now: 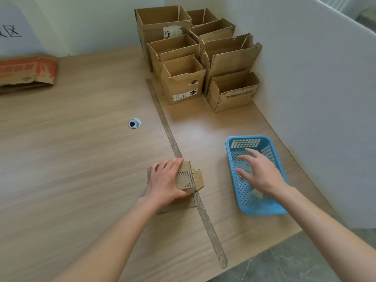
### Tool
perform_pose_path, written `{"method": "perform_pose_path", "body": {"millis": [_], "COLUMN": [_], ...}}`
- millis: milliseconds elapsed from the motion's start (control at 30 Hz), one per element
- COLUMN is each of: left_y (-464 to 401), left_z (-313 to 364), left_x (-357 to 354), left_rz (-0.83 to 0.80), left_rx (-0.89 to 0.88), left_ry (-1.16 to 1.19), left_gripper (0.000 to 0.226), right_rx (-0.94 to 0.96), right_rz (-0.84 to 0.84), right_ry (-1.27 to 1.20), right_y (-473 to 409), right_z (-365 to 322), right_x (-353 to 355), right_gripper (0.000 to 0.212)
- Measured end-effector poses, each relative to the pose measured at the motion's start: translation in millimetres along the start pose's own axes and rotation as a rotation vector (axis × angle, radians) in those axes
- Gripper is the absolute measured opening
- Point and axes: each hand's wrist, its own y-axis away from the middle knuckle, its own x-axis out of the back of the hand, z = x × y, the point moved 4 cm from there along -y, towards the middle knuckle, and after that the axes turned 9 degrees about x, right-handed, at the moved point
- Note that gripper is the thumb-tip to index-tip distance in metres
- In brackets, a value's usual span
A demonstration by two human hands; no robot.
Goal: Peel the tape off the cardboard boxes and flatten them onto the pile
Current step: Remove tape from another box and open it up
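A light wood-grain surface is filling most of the view, with a round metal cable grommet sitting in it left of centre. A worn strip is running diagonally across the surface from the far middle toward the near edge. Pale walls are meeting in the far corner, and a sheet with dark characters is hanging at far left. A white corrugated panel is standing along the right side. Grey marbled floor tiles are showing at lower right. Soft, even light is falling over everything.
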Motion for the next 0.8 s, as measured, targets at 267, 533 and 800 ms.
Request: {"method": "perform_pose_path", "body": {"millis": [267, 533, 800], "left_y": [8, 25, 42], "left_z": [-32, -72, -55], "left_x": [41, 32, 21], "left_rz": [0.177, -0.174, -0.153], "left_rx": [0.136, 0.357, 0.416], "left_ry": [0.298, 0.525, 0.201], "left_gripper": [0.043, 0.079, 0.085], "right_rx": [0.402, 0.411, 0.116], "right_rz": [-0.087, -0.039, 0.117], "right_ry": [-0.114, -0.238, -0.575], "right_y": [-22, -17, -2], "right_z": [-130, -143, -145], "right_x": [-54, -80, -83], "right_gripper": [0.064, 0.034, 0.039]}}
